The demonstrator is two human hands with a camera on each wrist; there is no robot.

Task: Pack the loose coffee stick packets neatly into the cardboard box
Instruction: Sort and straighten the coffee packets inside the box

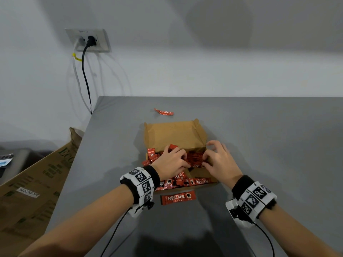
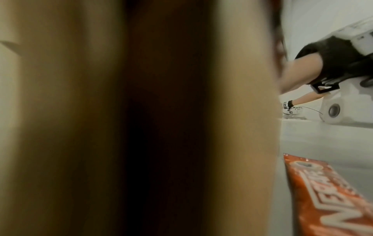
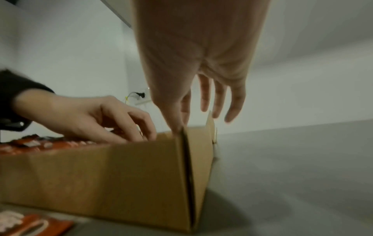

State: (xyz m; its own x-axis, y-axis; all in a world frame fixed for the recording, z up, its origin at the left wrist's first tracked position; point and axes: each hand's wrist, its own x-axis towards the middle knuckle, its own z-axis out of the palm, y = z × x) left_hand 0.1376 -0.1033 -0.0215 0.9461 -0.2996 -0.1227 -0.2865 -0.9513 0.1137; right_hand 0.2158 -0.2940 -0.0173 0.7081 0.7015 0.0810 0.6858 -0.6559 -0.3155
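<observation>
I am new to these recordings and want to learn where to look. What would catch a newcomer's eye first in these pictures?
First, the two hands, left hand and right hand, working among red coffee packets in the open cardboard box at the centre of the grey table. Then two stray packets outside it: one packet before the box, another packet behind it.

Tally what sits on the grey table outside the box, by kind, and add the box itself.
Red coffee stick packets lying clear of the box: 2 (one beyond it, one in front)
Open brown cardboard box: 1
Total: 3
The packets heaped in and over the box overlap too much to count.
</observation>
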